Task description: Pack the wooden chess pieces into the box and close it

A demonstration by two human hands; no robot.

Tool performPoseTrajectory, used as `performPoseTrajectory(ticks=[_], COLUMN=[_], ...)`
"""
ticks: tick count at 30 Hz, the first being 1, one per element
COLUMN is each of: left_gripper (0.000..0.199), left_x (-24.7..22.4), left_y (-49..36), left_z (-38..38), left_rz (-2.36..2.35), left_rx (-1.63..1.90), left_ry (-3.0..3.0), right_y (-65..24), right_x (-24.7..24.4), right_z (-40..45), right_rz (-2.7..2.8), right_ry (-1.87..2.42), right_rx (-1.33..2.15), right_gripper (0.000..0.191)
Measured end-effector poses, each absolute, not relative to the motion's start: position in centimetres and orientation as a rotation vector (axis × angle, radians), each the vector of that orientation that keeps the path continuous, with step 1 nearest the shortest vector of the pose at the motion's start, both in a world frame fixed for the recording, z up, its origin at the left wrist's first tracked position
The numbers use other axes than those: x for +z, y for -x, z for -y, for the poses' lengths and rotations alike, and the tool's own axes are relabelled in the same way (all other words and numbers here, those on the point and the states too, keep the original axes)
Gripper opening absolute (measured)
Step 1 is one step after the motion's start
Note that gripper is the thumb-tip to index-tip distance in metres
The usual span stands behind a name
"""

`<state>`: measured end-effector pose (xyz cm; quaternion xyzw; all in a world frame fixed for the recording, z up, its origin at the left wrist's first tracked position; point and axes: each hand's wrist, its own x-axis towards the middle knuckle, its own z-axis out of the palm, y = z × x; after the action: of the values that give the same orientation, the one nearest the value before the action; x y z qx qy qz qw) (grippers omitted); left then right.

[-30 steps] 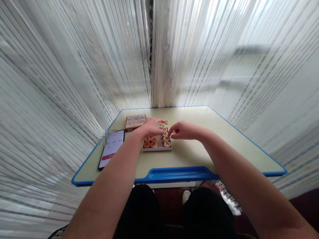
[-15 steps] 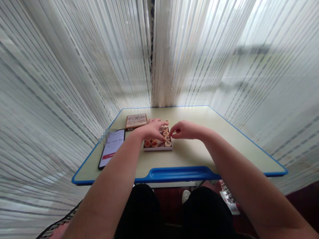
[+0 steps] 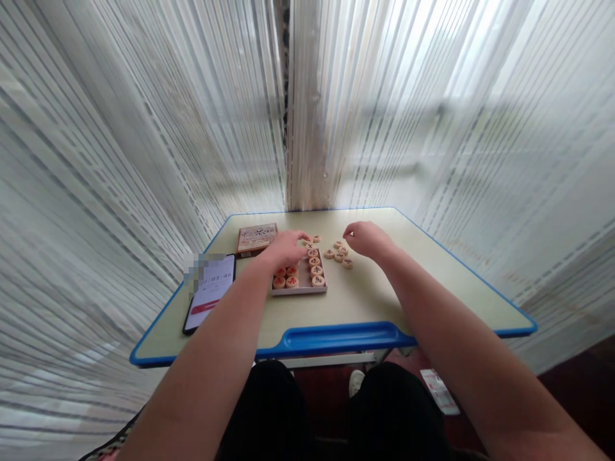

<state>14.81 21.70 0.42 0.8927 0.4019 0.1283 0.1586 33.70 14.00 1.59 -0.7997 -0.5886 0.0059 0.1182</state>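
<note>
On the desk stands a shallow open box [image 3: 300,291] with Chinese chess pieces inside. Red-marked pieces [image 3: 292,282] sit at its left, and a column of black-marked pieces [image 3: 316,271] lines its right side. My left hand [image 3: 284,248] is over the box's far left part, fingers apart, thumb and forefinger close to the top of the black column. To the right of the box lie several loose chess pieces [image 3: 339,257]. Just beyond them hovers my right hand [image 3: 368,238], its fingers curled together; whatever may be in them is hidden.
A printed box lid [image 3: 256,238] lies at the back left. Nearer on the left is a phone [image 3: 209,296] showing a timer. The desk [image 3: 446,288] has a blue rim and a blue pencil groove [image 3: 343,333] in front. Sheer striped curtains [image 3: 230,115] surround it.
My right hand has moved from the box's right edge away to the right and back, uncovering the loose pieces. My left hand has drawn back slightly, showing more of the black column.
</note>
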Motion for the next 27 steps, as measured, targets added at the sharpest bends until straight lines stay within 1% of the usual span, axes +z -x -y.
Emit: performPoseTrajectory(ticks=[5, 13, 19, 22, 24, 27], left_gripper=[0.036, 0.031, 0.029, 0.029, 0.029, 0.028], left_x=[0.1, -0.4, -0.5, -0.7, -0.8, -0.9], left_y=[-15.3, -15.3, -15.2, -15.1, -15.1, -15.0], left_z=[-21.6, -22.2, -22.4, -22.6, -22.7, -22.8], left_rz=[-1.162, -1.207, -1.215, -1.207, -1.204, -1.192], left_rx=[0.428, 0.309, 0.351, 0.372, 0.393, 0.416], left_ry=[-2.559, -2.551, -2.565, -2.565, -2.563, -2.558], right_y=[-34.2, -34.3, -34.3, -34.1, -33.9, -33.6], right_x=[0.8, 0.9, 0.3, 0.4, 0.7, 1.5], right_z=[-14.4, -14.3, -14.8, -14.8, -14.5, -13.9], right_rz=[1.602, 1.548, 1.643, 1.608, 1.622, 1.714], right_ry=[2.494, 2.619, 2.464, 2.534, 2.587, 2.556], right_rx=[0.098, 0.185, 0.144, 0.136, 0.188, 0.445], right_gripper=[0.028, 0.029, 0.029, 0.030, 0.035, 0.053])
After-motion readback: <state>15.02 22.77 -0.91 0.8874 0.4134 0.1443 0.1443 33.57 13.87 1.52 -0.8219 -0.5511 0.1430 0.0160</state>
